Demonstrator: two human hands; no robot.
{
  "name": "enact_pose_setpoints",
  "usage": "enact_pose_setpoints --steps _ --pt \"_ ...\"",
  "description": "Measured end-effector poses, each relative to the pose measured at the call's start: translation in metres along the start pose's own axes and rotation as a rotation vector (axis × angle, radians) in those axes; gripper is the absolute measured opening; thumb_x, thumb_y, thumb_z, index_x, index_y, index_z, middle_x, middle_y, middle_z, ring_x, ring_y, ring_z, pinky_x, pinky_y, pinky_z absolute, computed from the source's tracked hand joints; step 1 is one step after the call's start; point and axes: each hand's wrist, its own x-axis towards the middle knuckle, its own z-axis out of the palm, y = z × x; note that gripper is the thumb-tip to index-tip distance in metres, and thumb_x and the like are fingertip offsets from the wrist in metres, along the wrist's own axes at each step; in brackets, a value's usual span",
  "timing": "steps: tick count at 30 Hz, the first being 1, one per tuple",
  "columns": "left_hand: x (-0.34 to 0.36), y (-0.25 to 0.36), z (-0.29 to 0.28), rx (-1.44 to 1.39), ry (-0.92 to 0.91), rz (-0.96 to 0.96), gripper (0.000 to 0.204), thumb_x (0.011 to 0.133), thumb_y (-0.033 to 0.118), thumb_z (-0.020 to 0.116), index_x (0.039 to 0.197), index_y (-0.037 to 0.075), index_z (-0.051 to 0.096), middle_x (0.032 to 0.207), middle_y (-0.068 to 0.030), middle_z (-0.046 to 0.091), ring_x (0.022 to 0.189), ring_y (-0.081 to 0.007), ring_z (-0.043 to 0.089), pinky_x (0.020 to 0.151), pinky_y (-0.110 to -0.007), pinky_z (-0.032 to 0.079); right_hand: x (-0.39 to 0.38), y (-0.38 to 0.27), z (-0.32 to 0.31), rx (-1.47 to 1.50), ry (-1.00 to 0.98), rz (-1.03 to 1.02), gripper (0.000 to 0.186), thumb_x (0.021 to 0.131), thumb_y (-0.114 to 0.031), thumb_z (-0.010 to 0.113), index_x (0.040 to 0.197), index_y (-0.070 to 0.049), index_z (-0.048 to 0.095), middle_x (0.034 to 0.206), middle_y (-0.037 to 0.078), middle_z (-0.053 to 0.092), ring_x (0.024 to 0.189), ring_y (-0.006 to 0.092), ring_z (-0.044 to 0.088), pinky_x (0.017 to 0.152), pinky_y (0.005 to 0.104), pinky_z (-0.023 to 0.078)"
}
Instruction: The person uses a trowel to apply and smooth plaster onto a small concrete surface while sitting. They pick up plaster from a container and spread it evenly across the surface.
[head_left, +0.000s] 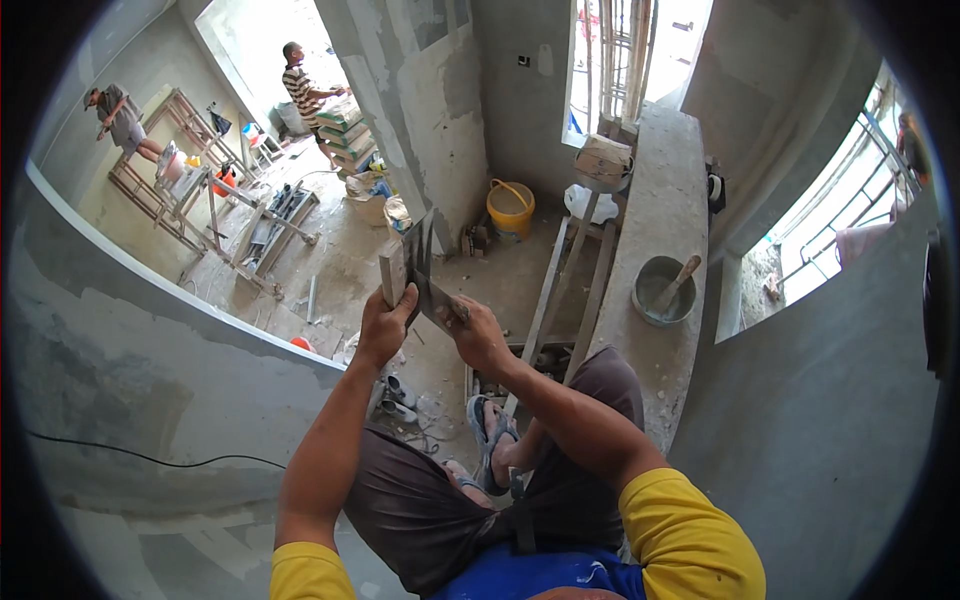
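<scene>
My left hand (385, 325) is closed on a flat plastering trowel (393, 268) with a pale block handle, its dark metal plate turned upright. My right hand (477, 330) grips a metal scraper (440, 305), whose blade meets the trowel's plate. Both tools are raised in front of me, above my bent knees and sandalled feet. A grey bucket (652, 305) with a stick or tool handle standing in it is on the concrete ledge (660, 170) to my right.
Long planks (537, 330) lie beside the ledge. A yellow bucket (510, 225) stands by the wall corner. Windows are at the right. Beyond a low wall at left, two people (300, 85) (123, 120) stand near scaffold benches (240, 240) and stacked sacks (345, 140).
</scene>
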Motion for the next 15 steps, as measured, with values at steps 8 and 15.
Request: enact_pose_setpoints --steps 8,15 --pt "0.002 0.004 0.001 0.055 0.157 0.046 0.031 0.098 0.031 0.059 0.097 0.0 0.063 0.08 0.0007 0.058 0.074 -0.0092 0.049 0.069 -0.028 0.042 0.003 0.002 -0.004 0.08 0.203 -0.061 0.02 0.094 -0.016 0.054 0.088 0.003 0.053 0.077 0.019 0.052 0.067 0.0337 0.045 0.065 0.0381 0.041" --pt "-0.003 0.015 0.004 0.024 -0.089 -0.006 0.034 0.098 0.029 0.06 0.108 -0.003 0.063 0.094 -0.0019 0.064 0.088 -0.0094 0.055 0.077 -0.026 0.044 -0.004 0.006 0.0 0.077 0.174 -0.149 0.019 0.093 -0.016 0.054 0.093 0.003 0.057 0.084 0.021 0.056 0.077 0.0394 0.051 0.07 0.0419 0.043"
